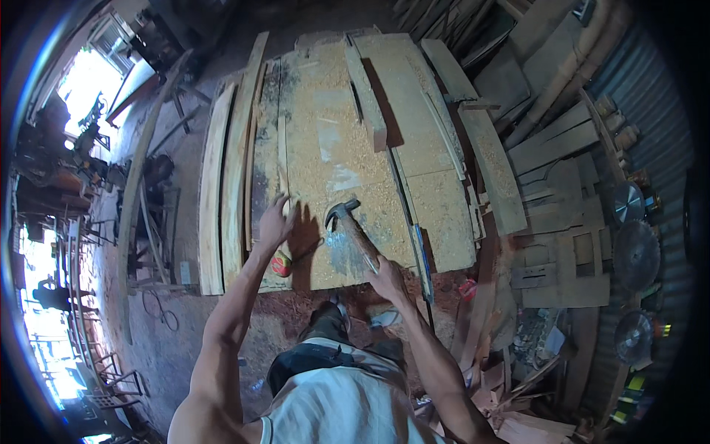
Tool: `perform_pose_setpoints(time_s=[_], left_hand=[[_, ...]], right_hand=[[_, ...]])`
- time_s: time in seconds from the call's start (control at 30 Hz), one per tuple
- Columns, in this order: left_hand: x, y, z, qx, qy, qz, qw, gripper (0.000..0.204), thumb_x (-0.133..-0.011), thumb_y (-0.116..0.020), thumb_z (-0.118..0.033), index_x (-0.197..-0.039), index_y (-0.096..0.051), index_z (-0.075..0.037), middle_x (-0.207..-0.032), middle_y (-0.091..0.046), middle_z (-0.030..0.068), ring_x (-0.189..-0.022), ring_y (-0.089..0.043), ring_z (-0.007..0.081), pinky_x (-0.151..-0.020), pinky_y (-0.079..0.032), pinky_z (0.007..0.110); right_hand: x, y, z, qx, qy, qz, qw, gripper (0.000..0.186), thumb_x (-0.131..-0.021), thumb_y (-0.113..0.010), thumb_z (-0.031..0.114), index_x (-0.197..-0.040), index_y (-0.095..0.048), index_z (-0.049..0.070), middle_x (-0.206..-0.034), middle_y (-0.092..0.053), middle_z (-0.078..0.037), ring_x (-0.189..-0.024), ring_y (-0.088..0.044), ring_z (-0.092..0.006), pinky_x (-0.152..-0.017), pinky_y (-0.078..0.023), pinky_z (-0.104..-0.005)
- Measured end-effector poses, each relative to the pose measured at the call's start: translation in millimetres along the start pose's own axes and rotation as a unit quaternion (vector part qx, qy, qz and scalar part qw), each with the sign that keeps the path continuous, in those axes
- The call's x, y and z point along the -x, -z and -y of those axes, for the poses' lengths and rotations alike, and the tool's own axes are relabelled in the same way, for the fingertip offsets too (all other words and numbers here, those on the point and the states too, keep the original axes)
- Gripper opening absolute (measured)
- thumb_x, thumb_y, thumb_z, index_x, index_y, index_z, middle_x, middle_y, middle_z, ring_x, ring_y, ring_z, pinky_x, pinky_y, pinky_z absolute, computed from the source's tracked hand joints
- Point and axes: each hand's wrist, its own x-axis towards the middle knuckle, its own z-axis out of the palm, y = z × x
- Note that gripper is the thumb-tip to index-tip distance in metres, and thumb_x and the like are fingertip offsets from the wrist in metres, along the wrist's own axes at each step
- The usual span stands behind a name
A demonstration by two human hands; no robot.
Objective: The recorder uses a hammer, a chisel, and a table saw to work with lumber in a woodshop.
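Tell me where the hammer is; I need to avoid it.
In the head view, the claw hammer is held in the right hand over the sawdust-covered workbench, right of the left hand.

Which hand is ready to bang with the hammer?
The right hand. It already grips the hammer by its wooden handle, head raised over the sawdusty workbench. The left hand lies flat on the boards, holding nothing.
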Motion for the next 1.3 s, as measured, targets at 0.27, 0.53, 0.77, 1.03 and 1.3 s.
perform_pose_setpoints(time_s=[0.27, 0.53, 0.77, 1.03, 1.3], left_hand=[[-192, -166, -84, 0.1, -0.204, 0.013, 0.974, 0.052, -0.099, -0.066, -0.038, -0.137, -0.064, -0.002, -0.139, -0.067, 0.0255, -0.125, -0.065, 0.0494, -0.106, -0.054, 0.053], [-59, -155, -94, 0.166, -0.179, -0.057, 0.968, 0.036, -0.103, -0.067, -0.029, -0.124, -0.073, 0.0, -0.139, -0.067, 0.0266, -0.136, -0.058, 0.0495, -0.12, -0.046, 0.057], [-24, -154, -61, 0.009, 0.025, -0.029, 0.999, 0.066, -0.109, -0.063, -0.036, -0.162, -0.048, 0.0, -0.174, -0.042, 0.0298, -0.167, -0.03, 0.0484, -0.137, -0.015, 0.068], [-22, -154, -67, 0.02, 0.03, -0.069, 0.997, 0.064, -0.109, -0.063, -0.04, -0.159, -0.052, -0.002, -0.175, -0.042, 0.0279, -0.168, -0.031, 0.0452, -0.138, -0.014, 0.065], [-23, -152, -70, 0.012, 0.042, -0.046, 0.998, 0.065, -0.11, -0.062, -0.041, -0.161, -0.05, -0.004, -0.175, -0.042, 0.0263, -0.167, -0.031, 0.0444, -0.138, -0.014, 0.064]], right_hand=[[121, 50, 37, -0.079, -0.138, -0.086, 0.983, 0.047, -0.105, -0.075, 0.04, -0.127, -0.072, -0.001, -0.103, -0.078, -0.032, -0.103, -0.077, -0.0515, -0.085, -0.059, -0.0551], [12, 58, 86, -0.069, -0.057, -0.094, 0.992, 0.063, -0.109, -0.07, 0.038, -0.156, -0.057, -0.002, -0.131, -0.076, -0.03, -0.123, -0.073, -0.0487, -0.101, -0.056, -0.0526], [-174, 7, 87, -0.106, -0.096, 0.016, 0.99, 0.07, -0.104, -0.074, 0.036, -0.16, -0.057, -0.001, -0.128, -0.078, -0.03, -0.118, -0.077, -0.0449, -0.106, -0.059, -0.0526], [-199, -4, 75, -0.007, -0.059, -0.072, 0.996, 0.076, -0.107, -0.074, 0.031, -0.173, -0.043, 0.01, -0.103, -0.08, -0.015, -0.063, -0.069, -0.0205, -0.059, -0.059, -0.041], [-182, 38, 96, -0.027, -0.073, 0.029, 0.997, 0.072, -0.107, -0.073, 0.031, -0.171, -0.049, 0.009, -0.16, -0.064, -0.025, -0.137, -0.071, -0.0356, -0.113, -0.057, -0.0444]])
